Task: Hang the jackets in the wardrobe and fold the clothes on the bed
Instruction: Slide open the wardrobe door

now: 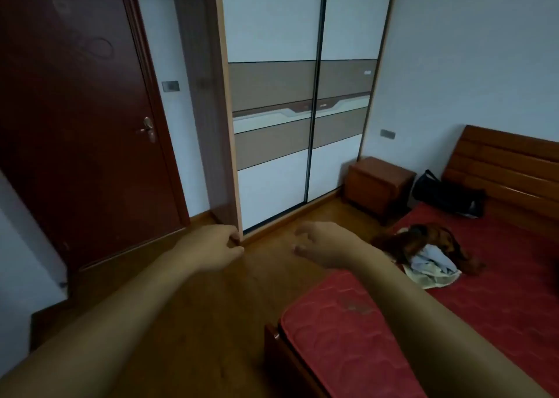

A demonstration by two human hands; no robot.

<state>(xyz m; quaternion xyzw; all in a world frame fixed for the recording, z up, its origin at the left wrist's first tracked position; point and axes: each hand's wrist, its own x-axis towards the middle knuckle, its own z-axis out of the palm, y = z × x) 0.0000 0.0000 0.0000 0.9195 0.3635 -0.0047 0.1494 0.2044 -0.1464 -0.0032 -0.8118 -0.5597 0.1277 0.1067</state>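
Hands (211, 248) (320, 243) seen empty, fingers loosely curled; wardrobe (302, 95) doors shut; clothes pile (423, 252) best gathered first.

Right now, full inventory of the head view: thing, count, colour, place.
wardrobe: 1, white and brown sliding doors, both shut, far wall centre
room door: 1, dark red-brown, shut, left
wall switches: 2, grey, one beside the room door, one right of the wardrobe
nightstand: 1, reddish wood, between wardrobe and bed
bed: 1, red mattress, wooden headboard, right
black bag: 1, on the bed by the headboard
clothes pile: 1 heap, brown, pale blue and cream, on the bed; piece count unclear
floor: wood, brown
left hand: 1, empty, loosely curled, held out in front
right hand: 1, empty, fingers spread, no grip on anything
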